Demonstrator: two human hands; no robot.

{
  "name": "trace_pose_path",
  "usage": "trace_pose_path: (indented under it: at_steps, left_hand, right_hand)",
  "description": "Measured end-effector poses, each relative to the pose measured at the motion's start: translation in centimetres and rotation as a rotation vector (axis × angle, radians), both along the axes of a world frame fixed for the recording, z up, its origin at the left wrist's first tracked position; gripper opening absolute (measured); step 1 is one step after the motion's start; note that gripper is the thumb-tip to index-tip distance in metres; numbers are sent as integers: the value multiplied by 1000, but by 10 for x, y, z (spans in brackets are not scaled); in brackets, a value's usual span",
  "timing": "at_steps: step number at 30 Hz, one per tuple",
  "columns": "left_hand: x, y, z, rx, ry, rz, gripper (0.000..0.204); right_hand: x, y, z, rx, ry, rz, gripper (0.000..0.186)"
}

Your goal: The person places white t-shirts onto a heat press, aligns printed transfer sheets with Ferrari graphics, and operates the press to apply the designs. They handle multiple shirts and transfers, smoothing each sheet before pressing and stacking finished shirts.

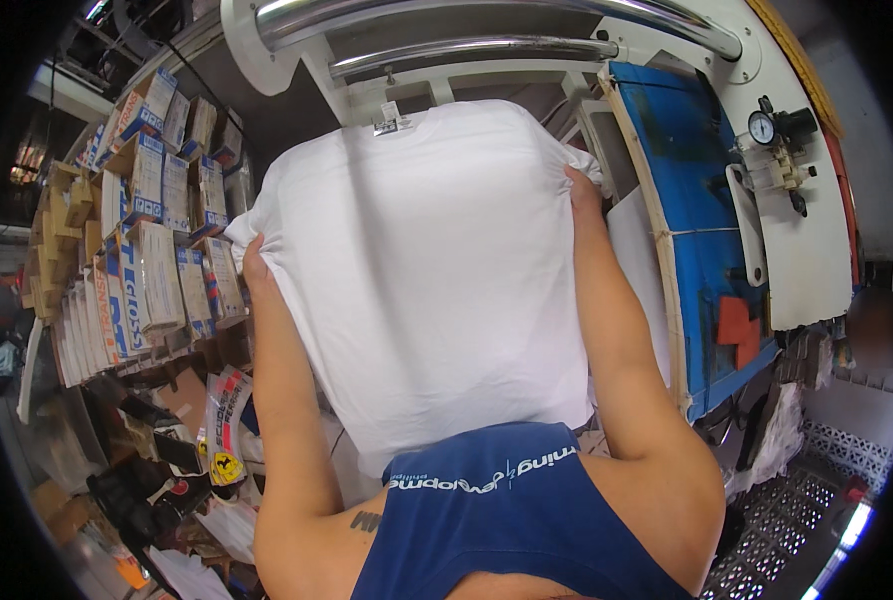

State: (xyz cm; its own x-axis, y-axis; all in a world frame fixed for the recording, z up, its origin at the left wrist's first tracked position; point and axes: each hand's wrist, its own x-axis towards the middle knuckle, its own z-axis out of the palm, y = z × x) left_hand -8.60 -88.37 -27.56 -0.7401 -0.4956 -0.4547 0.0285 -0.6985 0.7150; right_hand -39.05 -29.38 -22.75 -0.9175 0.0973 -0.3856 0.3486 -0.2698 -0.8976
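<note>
A plain white T-shirt [446, 270] stretches out in front of me, its neck end with a small label [391, 120] at the far side and its hem close to my body. At its left edge my left hand [256, 265] is closed on the bunched sleeve fabric. My right hand [584, 190] grips the sleeve on the right, a little farther away. Both arms reach forward along the sides of the shirt. Most fingers of each hand are hidden by the gathered cloth. The surface under the shirt is covered by it.
Chrome bars [486, 45] of a white machine frame run across the far side. On the right are a blue panel [681, 200] with a pale edge and a pressure gauge [761, 128]. Stacked cartons [151, 220] fill the left, above scattered items including a colourful printed sheet [228, 425].
</note>
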Motion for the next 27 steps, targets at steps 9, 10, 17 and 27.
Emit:
trace_pose_path:
  at_steps: [9,10,17,27]
  left_hand:
    - [-3,18,32,-89,75,109,37]
    - [-4,18,38,-62,94,89,37]
    - [-15,29,39,-17,-4,156,37]
    - [79,162,71,88,-201,-361,63]
  right_hand:
    - [-12,17,4,-266,-36,201,45]
    - [-14,18,6,-278,-50,201,45]
    - [-18,25,11,-263,-129,212,45]
    - [155,15,72,232,-195,408,63]
